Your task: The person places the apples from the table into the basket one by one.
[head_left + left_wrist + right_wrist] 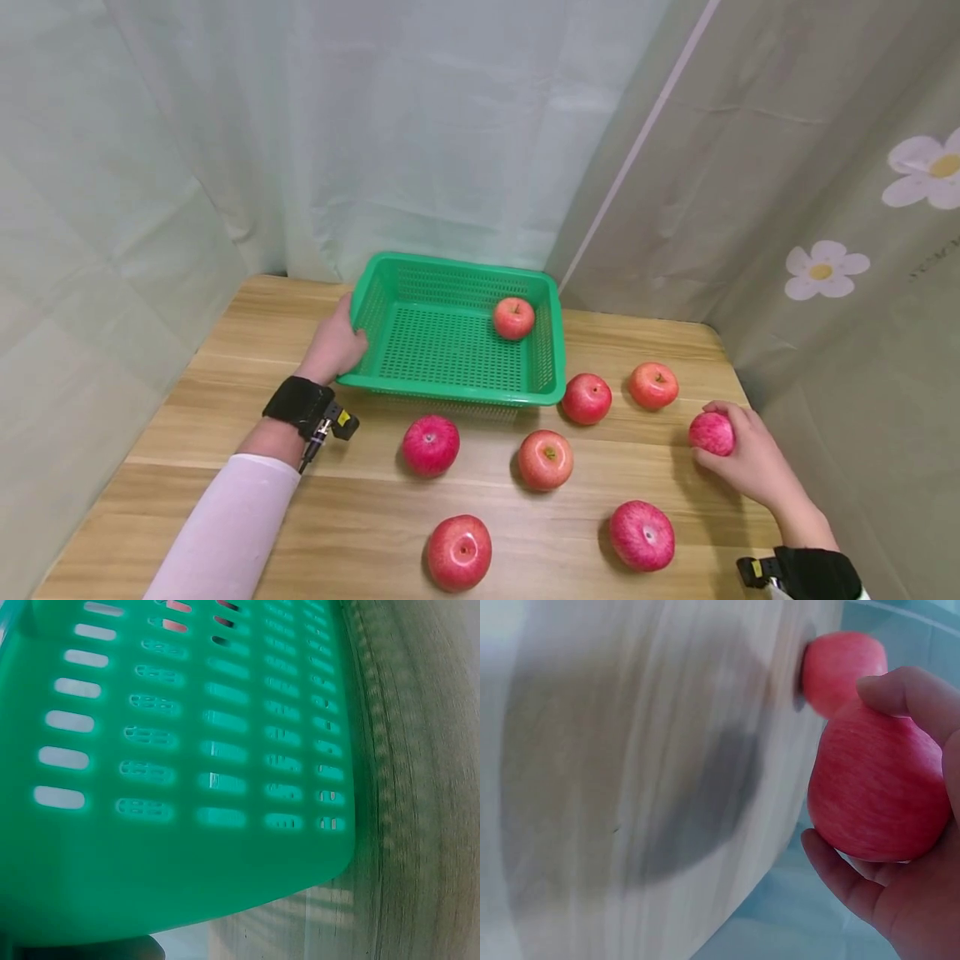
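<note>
A green plastic basket (457,392) with slotted walls stands at the back of the table, one red apple (513,318) inside it near its right side. My left hand (335,340) grips the basket's left rim, thumb on the inner side; the left wrist view shows mostly the basket's slotted wall (180,855). On the right, my right hand (753,457) holds a pinkish-red apple (711,433) between thumb and fingers. In the right wrist view this apple (877,784) appears raised off the wood, its shadow lying apart from it.
Several more apples lie loose on the wooden table (337,533): one touching or close to the basket's front right corner (587,398), another (653,386) between it and my right hand, others (460,552) nearer the front. Pale curtains (465,125) hang behind and beside the table.
</note>
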Available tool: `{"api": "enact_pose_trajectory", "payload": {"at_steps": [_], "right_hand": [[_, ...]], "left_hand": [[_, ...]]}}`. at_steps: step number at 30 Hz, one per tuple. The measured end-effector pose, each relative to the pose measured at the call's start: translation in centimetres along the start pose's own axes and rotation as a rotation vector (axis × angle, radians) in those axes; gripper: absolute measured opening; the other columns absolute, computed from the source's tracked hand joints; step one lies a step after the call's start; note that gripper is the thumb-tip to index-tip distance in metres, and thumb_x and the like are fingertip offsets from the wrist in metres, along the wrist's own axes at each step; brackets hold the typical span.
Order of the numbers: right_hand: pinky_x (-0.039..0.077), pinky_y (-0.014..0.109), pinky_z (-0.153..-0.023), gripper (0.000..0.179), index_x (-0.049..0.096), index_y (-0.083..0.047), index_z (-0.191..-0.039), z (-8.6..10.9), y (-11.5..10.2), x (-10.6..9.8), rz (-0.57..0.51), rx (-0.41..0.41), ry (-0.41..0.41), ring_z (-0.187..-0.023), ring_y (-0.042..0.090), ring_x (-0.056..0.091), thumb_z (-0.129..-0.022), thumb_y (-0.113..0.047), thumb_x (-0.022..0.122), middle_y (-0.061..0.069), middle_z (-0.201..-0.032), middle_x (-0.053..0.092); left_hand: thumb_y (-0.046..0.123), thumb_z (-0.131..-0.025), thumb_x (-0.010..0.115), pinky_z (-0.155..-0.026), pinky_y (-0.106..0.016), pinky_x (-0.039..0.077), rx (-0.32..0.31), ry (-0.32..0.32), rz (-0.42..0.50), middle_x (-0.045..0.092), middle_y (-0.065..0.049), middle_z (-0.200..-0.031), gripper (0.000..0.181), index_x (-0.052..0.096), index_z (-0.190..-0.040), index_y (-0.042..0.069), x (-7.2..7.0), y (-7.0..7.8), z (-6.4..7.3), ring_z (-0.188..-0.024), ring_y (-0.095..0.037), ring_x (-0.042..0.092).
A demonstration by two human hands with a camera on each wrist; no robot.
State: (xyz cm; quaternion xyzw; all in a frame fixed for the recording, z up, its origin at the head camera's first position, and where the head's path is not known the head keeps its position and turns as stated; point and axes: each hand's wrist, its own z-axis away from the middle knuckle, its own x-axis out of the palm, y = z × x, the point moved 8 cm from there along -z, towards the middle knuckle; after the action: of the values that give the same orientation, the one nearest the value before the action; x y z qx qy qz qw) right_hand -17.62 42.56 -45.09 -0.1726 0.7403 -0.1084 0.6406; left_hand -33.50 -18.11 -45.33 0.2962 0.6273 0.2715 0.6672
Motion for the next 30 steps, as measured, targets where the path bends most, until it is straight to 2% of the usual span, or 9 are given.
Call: {"api": "enact_pose_trajectory", "payload": {"at_steps": [10, 19, 30], "right_hand": [[0.053, 0.056, -0.07, 0.068, 0.05, -0.007, -0.126, -1.2, -2.9, -0.5, -0.037, -0.039, 0.006, -0.101, 0.037, 0.049, -0.071, -0.022, 0.087, 0.022, -0.119, 0.048], [0.053, 0.06, -0.073, 0.07, 0.049, -0.004, -0.128, -2.7, -6.1, -0.2, -0.054, -0.131, 0.011, -0.102, 0.038, 0.049, -0.071, -0.017, 0.087, 0.023, -0.12, 0.046], [0.054, 0.062, -0.077, 0.073, 0.049, -0.003, -0.13, -3.9, -8.2, 0.3, -0.07, -0.165, -0.007, -0.107, 0.039, 0.049, -0.071, -0.018, 0.088, 0.021, -0.123, 0.047]], "left_hand": [[0.001, -0.097, 0.045, -0.06, -0.04, 0.052, 0.0, 0.009, -0.004, 0.054, -0.028, -0.118, 0.069, 0.013, -0.157, 0.006, -0.1, -0.2, 0.0, -0.081, -0.033, 0.06], [0.002, -0.096, 0.045, -0.063, -0.042, 0.052, -0.012, 0.008, -0.013, 0.053, -0.029, -0.122, 0.07, 0.012, -0.158, 0.006, 0.0, -0.3, -0.1, -0.083, -0.034, 0.059], [0.002, -0.096, 0.043, -0.063, -0.041, 0.053, 0.0, 0.008, -0.03, 0.055, -0.029, -0.118, 0.069, 0.011, -0.158, 0.004, 0.0, -0.2, -0.1, -0.081, -0.034, 0.06]]}}
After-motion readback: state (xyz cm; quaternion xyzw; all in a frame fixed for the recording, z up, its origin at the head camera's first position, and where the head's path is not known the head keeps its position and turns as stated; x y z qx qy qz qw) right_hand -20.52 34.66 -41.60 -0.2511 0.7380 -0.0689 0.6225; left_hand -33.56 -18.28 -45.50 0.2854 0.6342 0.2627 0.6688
